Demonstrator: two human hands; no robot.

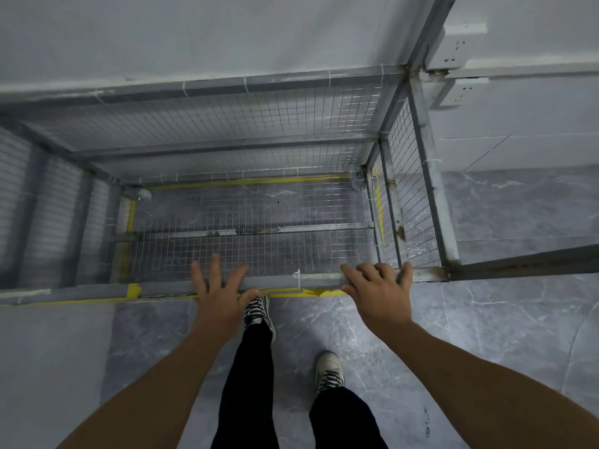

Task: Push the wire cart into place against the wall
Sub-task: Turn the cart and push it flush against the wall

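Resting on the near rail with the left hand, fingers splayed straight, thumb under the bar. Hooking the same rail with the right hand, fingers curled over it near the 3 o'clock corner. Beyond both, at 12 o'clock: wire cart, long axis 9-to-3, parallel to the wall, far side seemingly already against it. Probably little travel left, straight toward 12.

Storeroom: wire cart, yellow floor tape.

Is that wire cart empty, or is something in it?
Empty: the cart holds nothing; through its mesh bottom only floor and yellow tape show.
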